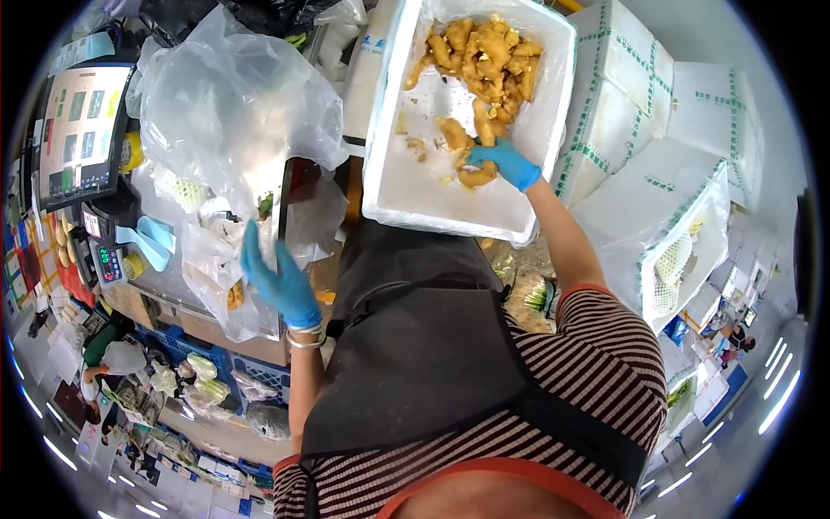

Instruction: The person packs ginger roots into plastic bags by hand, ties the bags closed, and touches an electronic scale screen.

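A white foam box (393, 195) lined with clear film holds a heap of ginger (493, 60) at its far end, with a few pieces nearer its middle. My right hand (510, 164), in a blue glove, reaches into the box, its fingers curled over a piece of ginger (477, 176). My left hand (284, 281), also blue-gloved, hovers with fingers spread beside a clear plastic bag (246, 318). Some ginger (235, 296) shows through that bag's film. I see nothing in the left hand.
A large clear plastic bag (229, 104) covers much of the left counter. Beyond it stand a screen (82, 130) and a scale display (107, 264). More foam boxes (618, 95) are stacked at right. Bagged vegetables (206, 381) lie lower left, and a person (93, 372) is farther off.
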Demonstrator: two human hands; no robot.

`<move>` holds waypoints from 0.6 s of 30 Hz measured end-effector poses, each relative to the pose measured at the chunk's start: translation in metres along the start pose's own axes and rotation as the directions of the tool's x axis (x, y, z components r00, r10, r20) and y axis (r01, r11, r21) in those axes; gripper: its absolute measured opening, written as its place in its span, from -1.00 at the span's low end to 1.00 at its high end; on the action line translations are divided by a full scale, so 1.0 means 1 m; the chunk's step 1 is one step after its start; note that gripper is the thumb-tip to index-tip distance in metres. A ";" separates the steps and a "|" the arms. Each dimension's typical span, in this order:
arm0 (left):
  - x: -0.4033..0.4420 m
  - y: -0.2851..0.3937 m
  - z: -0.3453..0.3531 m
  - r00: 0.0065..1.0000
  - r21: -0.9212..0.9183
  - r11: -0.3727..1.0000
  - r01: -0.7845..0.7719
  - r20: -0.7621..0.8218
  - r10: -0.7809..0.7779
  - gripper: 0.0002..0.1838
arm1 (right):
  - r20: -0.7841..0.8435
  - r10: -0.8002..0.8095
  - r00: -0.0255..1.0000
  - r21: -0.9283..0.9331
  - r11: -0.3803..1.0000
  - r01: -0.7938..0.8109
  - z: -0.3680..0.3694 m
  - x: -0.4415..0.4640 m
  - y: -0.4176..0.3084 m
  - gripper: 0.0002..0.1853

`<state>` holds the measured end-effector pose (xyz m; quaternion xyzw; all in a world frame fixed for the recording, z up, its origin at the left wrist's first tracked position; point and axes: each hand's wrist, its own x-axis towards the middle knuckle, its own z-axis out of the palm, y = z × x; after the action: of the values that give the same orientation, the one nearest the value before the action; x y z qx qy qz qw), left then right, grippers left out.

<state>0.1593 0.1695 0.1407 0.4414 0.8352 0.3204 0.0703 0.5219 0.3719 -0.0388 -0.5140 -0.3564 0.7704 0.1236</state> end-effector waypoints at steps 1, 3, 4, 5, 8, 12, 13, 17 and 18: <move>0.001 0.003 0.015 0.993 -0.223 0.974 0.048 0.118 -0.022 -0.51 | -0.061 -0.076 0.995 -0.014 0.997 0.075 0.005 -0.016 -0.015 -0.54; 0.008 0.019 0.049 0.884 -0.526 0.786 0.323 0.465 -0.052 -0.44 | -0.167 -0.223 0.960 -0.023 0.975 0.223 0.024 -0.043 -0.041 -0.54; 0.013 0.037 0.065 0.745 -0.554 0.645 0.527 0.666 -0.036 -0.40 | -0.194 -0.257 0.947 -0.057 0.967 0.250 0.036 -0.053 -0.051 -0.54; 0.016 0.065 0.073 0.663 -0.559 0.523 0.643 0.748 -0.015 -0.38 | -0.219 -0.289 0.932 -0.089 0.957 0.276 0.050 -0.062 -0.059 -0.53; 0.013 0.095 0.120 0.596 -0.624 0.312 0.717 0.780 0.190 -0.33 | -0.271 -0.439 0.856 -0.308 0.883 0.355 0.098 -0.085 -0.071 -0.50; 0.031 0.100 0.121 0.550 -0.579 0.031 0.815 0.789 0.274 -0.41 | -0.157 -0.426 0.891 -0.110 0.904 0.413 0.120 -0.117 -0.091 -0.32; 0.035 0.098 0.113 0.540 -0.582 0.018 0.813 0.765 0.352 -0.42 | -0.142 -0.445 0.884 0.005 0.893 0.450 0.115 -0.116 -0.093 -0.28; 0.038 0.098 0.098 0.539 -0.589 0.042 0.807 0.764 0.355 -0.52 | -0.045 -0.367 0.929 0.253 0.896 0.366 0.083 -0.100 -0.080 -0.19; 0.037 0.093 0.101 0.552 -0.594 0.049 0.803 0.772 0.316 -0.56 | 0.022 -0.315 0.949 0.378 0.881 0.284 0.077 -0.097 -0.076 -0.17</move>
<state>0.2418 0.2845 0.1229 0.1753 0.3405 0.5346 0.7533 0.4840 0.3397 0.0977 -0.3877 -0.2846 0.8160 0.3207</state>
